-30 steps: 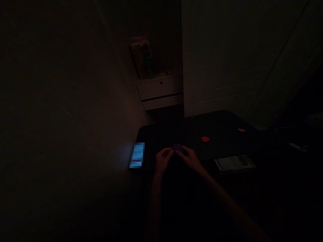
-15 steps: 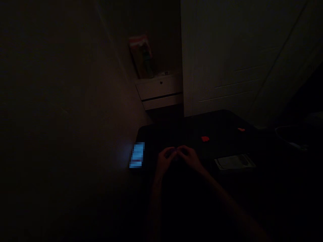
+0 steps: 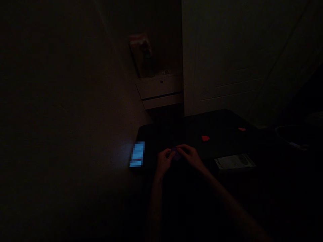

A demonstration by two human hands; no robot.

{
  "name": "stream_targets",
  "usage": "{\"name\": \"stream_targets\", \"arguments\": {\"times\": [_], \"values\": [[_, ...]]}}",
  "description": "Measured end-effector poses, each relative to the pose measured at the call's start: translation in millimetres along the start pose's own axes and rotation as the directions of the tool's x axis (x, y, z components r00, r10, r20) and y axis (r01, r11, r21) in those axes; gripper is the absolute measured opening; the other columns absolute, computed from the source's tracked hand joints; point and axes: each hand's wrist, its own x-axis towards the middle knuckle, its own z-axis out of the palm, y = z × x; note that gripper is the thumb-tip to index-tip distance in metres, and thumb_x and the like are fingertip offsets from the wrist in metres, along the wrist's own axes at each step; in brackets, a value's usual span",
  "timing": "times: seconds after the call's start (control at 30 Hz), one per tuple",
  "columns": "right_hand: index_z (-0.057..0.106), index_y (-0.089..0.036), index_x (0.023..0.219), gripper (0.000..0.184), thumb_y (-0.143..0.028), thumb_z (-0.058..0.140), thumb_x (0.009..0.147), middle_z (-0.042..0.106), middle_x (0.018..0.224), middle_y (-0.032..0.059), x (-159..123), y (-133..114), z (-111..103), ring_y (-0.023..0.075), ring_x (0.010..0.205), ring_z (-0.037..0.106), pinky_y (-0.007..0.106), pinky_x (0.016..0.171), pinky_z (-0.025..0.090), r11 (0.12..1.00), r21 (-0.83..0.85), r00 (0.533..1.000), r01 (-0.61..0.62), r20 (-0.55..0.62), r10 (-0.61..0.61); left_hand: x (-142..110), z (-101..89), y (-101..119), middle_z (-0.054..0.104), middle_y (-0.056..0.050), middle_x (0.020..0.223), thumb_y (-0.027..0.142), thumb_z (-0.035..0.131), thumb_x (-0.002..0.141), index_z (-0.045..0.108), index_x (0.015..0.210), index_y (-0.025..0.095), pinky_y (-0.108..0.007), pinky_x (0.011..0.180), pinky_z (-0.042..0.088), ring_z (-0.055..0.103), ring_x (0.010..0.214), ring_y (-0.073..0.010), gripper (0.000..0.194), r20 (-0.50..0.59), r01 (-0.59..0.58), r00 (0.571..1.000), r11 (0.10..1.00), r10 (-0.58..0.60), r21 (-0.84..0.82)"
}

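Over the dark counter point(image 3: 164, 134): purple piece point(image 3: 176, 156), between the fingers.
Left hand point(image 3: 164, 162): gripping its left side.
Right hand point(image 3: 193, 158): gripping its right, at the top edge.
Same purple piece: more exposed than half a second ago; probably mid-turn.

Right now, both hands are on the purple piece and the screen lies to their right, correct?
The side is wrong: the head view shows the screen to their left. The left hand and right hand are on the purple piece.
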Motion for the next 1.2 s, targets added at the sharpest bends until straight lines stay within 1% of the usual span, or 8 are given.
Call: {"name": "stream_targets", "arguments": {"times": [0.1,0.17,0.3,0.4,0.63,0.87,1.0,1.2], "values": [[0.074,-0.023,0.117,0.035,-0.045,0.068,0.09,0.076,0.114,0.0071,-0.8,1.5,0.9,0.0247,0.105,0.07,0.039,0.096,0.053,0.999,-0.001,0.997,0.034,0.076,-0.033,0.1,-2.3,-1.5,0.071,-0.003,0.077,0.044,0.069,0.087,0.072,0.079,0.017,-0.027,0.072,0.049,0.066,0.076,-0.019,0.029,0.026,-0.01,1.0,1.0,0.01,0.002],[0.076,-0.023,0.111,0.031,-0.045,0.068,0.09,0.077,0.11,0.007,-0.7,3.4,1.4,0.0246,0.102,0.07,0.038,0.095,0.053,0.998,-0.013,0.993,0.062,0.098,-0.06,0.9,-2.5,-2.5,0.073,-0.003,0.08,0.045,0.068,0.087,0.073,0.083,0.017,-0.028,0.073,0.049,0.067,0.078,-0.0196,0.029,0.03,-0.002,1.0,1.0,0.002,0.0],[0.075,-0.021,0.103,0.03,-0.048,0.068,0.09,0.077,0.103,0.0066,1.0,7.1,0.2,0.0248,0.098,0.07,0.038,0.092,0.054,0.999,-0.002,0.999,0.042,0.027,-0.042,2.3,0.6,-2.6,0.076,-0.006,0.09,0.046,0.067,0.089,0.075,0.092,0.017,-0.03,0.082,0.051,0.07,0.088,-0.0217,0.031,0.01,0.02,1.0,0.999,-0.02,-0.036],[0.073,-0.022,0.105,0.031,-0.048,0.067,0.09,0.077,0.104,0.0062,2.2,7.4,-2.1,0.0245,0.098,0.071,0.038,0.091,0.055,0.999,0.041,1.0,0.025,0.005,-0.025,2.1,3.4,-0.6,0.077,-0.007,0.096,0.044,0.076,0.08,0.075,0.098,0.017,-0.032,0.084,0.051,0.07,0.091,-0.0226,0.032,0.001,0.075,0.997,0.995,-0.075,-0.064],[0.07,-0.024,0.119,0.037,-0.044,0.07,0.087,0.076,0.112,0.0061,0.6,-3.4,-4.5,0.0244,0.105,0.07,0.039,0.094,0.054,0.997,0.069,0.996,0.018,0.088,-0.025,-1.3,1.9,7.9,0.07,-0.001,0.075,0.039,0.076,0.076,0.073,0.079,0.017,-0.028,0.07,0.046,0.062,0.073,-0.0176,0.022,-0.029,0.064,0.998,0.998,-0.064,0.0],[0.075,-0.02,0.093,0.027,-0.046,0.069,0.087,0.077,0.097,0.0055,0.9,-3.8,-4.7,0.0241,0.093,0.07,0.037,0.089,0.053,0.999,-0.02,0.992,0.045,0.117,-0.042,-2.1,-3.4,6.0,0.067,0.001,0.067,0.037,0.08,0.071,0.072,0.072,0.017,-0.026,0.064,0.042,0.059,0.066,-0.0156,0.021,0.006,0.115,0.993,0.993,-0.115,-0.008],[0.075,-0.02,0.097,0.031,-0.049,0.066,0.09,0.077,0.096,0.0052,2.8,-0.4,-6.8,0.0244,0.092,0.07,0.035,0.085,0.053,0.999,-0.034,0.99,0.028,0.138,-0.023,-1.2,-2.8,5.0,0.073,-0.002,0.076,0.04,0.08,0.073,0.076,0.079,0.017,-0.028,0.07,0.047,0.065,0.072,-0.0184,0.024,0.038,0.111,0.993,0.993,-0.109,-0.039],[0.076,-0.02,0.096,0.035,-0.053,0.064,0.089,0.078,0.095,0.0065,2.5,4.0,-3.6,0.0257,0.089,0.071,0.037,0.083,0.055,0.997,-0.068,0.996,0.046,0.077,-0.04,0.4,-1.9,5.5,0.076,-0.005,0.084,0.046,0.069,0.086,0.077,0.083,0.018,-0.03,0.079,0.05,0.069,0.083,-0.0217,0.03,0.076,0.044,0.996,0.999,-0.043,-0.011]]}}
